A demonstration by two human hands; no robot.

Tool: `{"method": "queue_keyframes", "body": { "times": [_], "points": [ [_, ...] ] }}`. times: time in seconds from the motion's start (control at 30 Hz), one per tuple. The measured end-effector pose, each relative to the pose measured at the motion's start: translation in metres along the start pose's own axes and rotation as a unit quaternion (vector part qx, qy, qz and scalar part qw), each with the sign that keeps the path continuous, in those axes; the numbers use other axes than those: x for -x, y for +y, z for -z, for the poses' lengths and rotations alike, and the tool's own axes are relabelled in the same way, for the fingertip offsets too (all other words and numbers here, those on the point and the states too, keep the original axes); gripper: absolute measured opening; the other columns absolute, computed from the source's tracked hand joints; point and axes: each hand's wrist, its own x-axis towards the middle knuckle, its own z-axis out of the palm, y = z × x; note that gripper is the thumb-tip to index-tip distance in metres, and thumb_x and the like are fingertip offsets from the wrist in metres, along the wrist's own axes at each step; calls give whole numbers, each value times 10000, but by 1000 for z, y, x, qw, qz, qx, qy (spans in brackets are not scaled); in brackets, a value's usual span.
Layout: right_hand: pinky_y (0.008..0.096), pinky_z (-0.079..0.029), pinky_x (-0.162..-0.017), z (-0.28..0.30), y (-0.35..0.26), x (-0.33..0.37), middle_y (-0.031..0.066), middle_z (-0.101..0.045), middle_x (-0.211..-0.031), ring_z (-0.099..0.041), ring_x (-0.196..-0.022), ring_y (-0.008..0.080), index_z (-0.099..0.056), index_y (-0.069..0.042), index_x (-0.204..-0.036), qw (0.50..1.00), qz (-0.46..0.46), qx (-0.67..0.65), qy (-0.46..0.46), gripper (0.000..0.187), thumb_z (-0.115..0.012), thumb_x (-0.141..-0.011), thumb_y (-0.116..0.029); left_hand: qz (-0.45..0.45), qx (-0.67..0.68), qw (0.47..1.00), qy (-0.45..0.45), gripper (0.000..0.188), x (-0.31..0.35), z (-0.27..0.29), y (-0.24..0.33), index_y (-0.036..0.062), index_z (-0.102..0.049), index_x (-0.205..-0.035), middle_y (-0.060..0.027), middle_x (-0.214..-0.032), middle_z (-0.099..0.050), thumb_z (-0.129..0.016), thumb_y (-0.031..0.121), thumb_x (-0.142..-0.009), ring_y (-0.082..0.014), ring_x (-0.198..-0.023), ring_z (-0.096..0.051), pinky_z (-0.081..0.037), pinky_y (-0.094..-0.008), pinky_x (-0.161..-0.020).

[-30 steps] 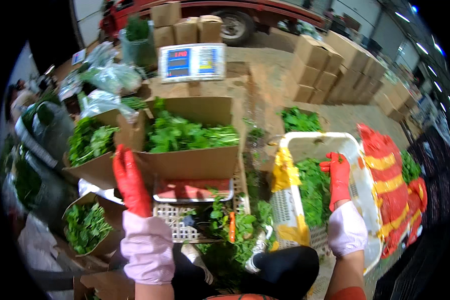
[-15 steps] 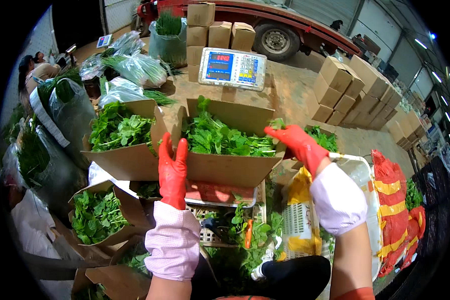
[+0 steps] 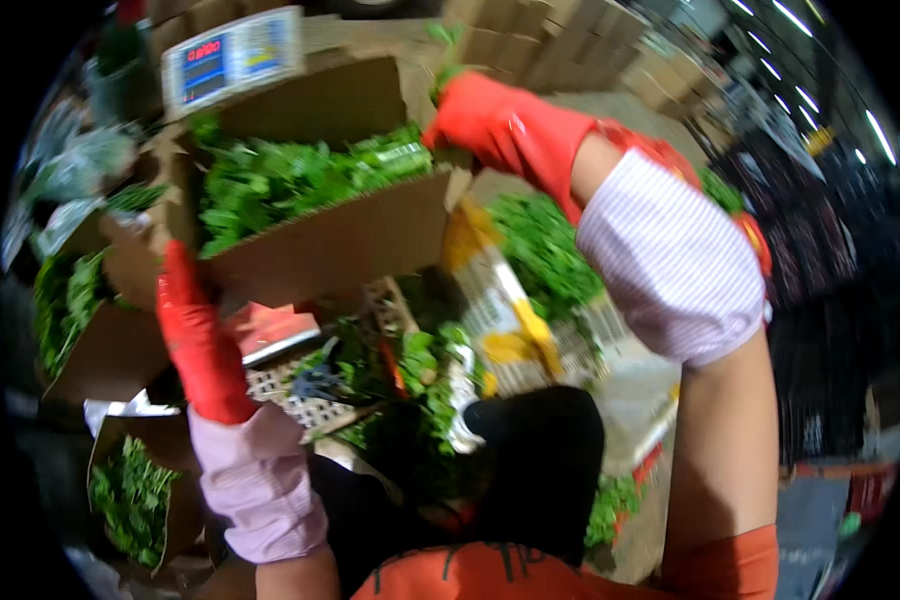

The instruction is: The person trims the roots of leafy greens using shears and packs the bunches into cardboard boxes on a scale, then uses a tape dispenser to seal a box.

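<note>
Both my hands wear red rubber gloves. My right hand (image 3: 515, 130) is raised at the right end of an open cardboard box (image 3: 340, 235), closed on a small green sprig (image 3: 445, 75) whose leaves stick up past the fingers. Bunches of leafy greens (image 3: 310, 180) fill the box. At the box's near left corner is my left hand (image 3: 198, 335), fingers stretched upward and holding nothing; blur hides whether it touches the cardboard. Below the box shows part of a red platform (image 3: 270, 325). Behind it stands a scale display (image 3: 232, 60) with lit red digits.
More greens (image 3: 540, 250) lie in a basket patched with yellow tape (image 3: 515, 320). Smaller boxes of greens (image 3: 135, 495) stand at the left. Stacked cartons (image 3: 530, 40) are at the back. Loose leaves and a plastic crate (image 3: 295, 390) lie near my knees.
The view has swung right, so the box and display now sit farther left. The digits on the display have changed. My right hand still holds the sprig; my left stays by the box's near left corner.
</note>
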Motion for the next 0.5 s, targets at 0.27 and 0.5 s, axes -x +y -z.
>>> {"method": "queue_keyframes", "body": {
  "times": [0.27, 0.5],
  "points": [
    [345, -448, -578, 154, -11, 264, 97, -624, -685, -586, -636, 180, -676, 8, -806, 938, -337, -75, 32, 251, -681, -741, -235, -19, 150, 961, -232, 594, 125, -119, 83, 25, -393, -1364, -125, -1338, -482, -334, 466, -971, -248, -1249, -445, -294, -432, -1067],
    [310, -436, -541, 237, -108, 473, 60, -613, -694, -574, -611, 140, -672, 5, -824, 753, -647, -98, 72, 229, -684, -738, -207, -13, 233, 828, -511, 474, 257, -208, 119, 89, -367, -1390, -167, -1431, -342, -458, 274, -964, -258, -1244, -423, -309, -390, -1049]
  ]
}}
